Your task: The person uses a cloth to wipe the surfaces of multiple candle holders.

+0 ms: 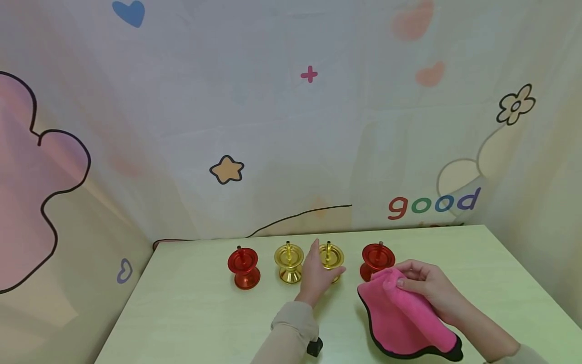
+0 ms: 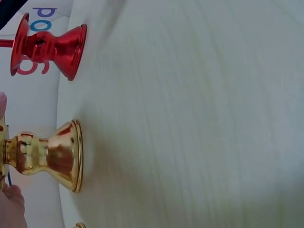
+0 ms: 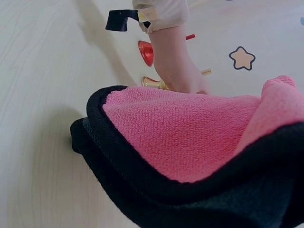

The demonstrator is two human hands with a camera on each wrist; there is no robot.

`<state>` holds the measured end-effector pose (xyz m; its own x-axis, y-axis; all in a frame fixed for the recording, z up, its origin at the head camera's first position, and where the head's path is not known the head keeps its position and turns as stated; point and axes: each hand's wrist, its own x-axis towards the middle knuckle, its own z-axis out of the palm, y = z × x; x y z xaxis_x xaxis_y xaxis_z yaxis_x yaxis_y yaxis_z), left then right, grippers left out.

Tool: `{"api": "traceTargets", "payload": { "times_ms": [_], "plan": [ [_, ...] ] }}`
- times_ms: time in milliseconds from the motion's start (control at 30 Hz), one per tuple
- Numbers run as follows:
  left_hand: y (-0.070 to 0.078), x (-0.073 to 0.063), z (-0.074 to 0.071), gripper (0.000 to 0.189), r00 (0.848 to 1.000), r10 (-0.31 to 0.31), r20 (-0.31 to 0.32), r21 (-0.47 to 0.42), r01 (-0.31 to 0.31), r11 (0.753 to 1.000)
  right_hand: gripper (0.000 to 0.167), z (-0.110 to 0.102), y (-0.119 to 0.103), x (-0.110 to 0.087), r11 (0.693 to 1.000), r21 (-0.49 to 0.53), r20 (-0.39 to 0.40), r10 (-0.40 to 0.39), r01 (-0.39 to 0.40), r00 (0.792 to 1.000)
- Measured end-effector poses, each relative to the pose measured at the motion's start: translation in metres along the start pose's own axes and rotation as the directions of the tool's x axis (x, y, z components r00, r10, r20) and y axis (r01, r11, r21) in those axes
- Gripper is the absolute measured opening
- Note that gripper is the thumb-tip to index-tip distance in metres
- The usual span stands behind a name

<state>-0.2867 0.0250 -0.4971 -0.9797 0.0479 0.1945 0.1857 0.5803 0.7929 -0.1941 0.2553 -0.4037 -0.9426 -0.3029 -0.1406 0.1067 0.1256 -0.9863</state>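
In the head view my left hand (image 1: 316, 278) is at the right-hand gold candle holder (image 1: 331, 257), fingers along the left of its dish and thumb stretched across the front. The left wrist view has this gold holder (image 2: 61, 152) standing on its flared base, with fingertips (image 2: 12, 204) beside the dish at the image edge. My right hand (image 1: 429, 285) pinches a bunched pink cloth (image 1: 404, 323) with black edging, which hangs over the table. From the right wrist camera the cloth (image 3: 190, 133) fills the foreground and hides the holding fingers.
Another gold candle holder (image 1: 289, 258) stands left of my left hand. One red holder (image 1: 245, 265) is at the far left of the row, and a second red holder (image 1: 378, 257) sits behind the cloth. The pale table (image 1: 182, 308) ends at a printed curtain (image 1: 282, 126).
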Motion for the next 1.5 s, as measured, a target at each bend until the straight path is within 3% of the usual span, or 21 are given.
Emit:
{"api": "traceTargets", "payload": {
  "times_ms": [267, 433, 767, 900, 1133, 1267, 1400, 1500],
  "plan": [
    [-0.001, -0.001, -0.005, 0.086, 1.0, 0.024, -0.011, -0.045, -0.025, 0.999, 0.018, 0.001, -0.003, 0.001, 1.0, -0.023, -0.012, -0.022, 0.022, 1.0],
    [0.006, -0.006, -0.01, 0.087, 0.999, 0.044, -0.007, -0.023, -0.044, 0.999, 0.017, 0.0, -0.009, 0.0, 0.998, -0.045, -0.081, -0.043, 0.039, 0.996],
    [0.037, -0.028, -0.029, 0.098, 0.988, 0.089, 0.122, 0.123, -0.105, 0.987, 0.016, 0.001, -0.018, 0.004, 0.995, -0.06, -0.196, -0.087, 0.077, 0.977],
    [0.048, -0.037, -0.033, 0.098, 0.976, 0.14, 0.165, 0.217, -0.175, 0.96, 0.017, 0.005, -0.024, 0.008, 0.995, -0.022, -0.248, -0.1, 0.098, 0.964],
    [0.061, -0.047, -0.035, 0.1, 0.942, 0.267, 0.202, 0.337, -0.323, 0.885, 0.022, 0.017, -0.028, 0.019, 0.991, 0.004, -0.271, -0.129, 0.135, 0.954],
    [0.067, -0.05, -0.036, 0.101, 0.926, 0.298, 0.231, 0.377, -0.368, 0.85, 0.034, 0.027, -0.029, 0.023, 0.991, -0.065, -0.257, -0.133, 0.12, 0.957],
    [0.073, -0.052, -0.039, 0.102, 0.92, 0.289, 0.266, 0.376, -0.375, 0.847, 0.043, 0.039, -0.029, 0.025, 0.972, -0.207, -0.241, -0.161, 0.111, 0.957],
    [0.075, -0.052, -0.041, 0.102, 0.909, 0.302, 0.286, 0.353, -0.393, 0.849, 0.041, 0.044, -0.028, 0.025, 0.938, -0.318, -0.207, -0.212, 0.139, 0.955]
  ]
}}
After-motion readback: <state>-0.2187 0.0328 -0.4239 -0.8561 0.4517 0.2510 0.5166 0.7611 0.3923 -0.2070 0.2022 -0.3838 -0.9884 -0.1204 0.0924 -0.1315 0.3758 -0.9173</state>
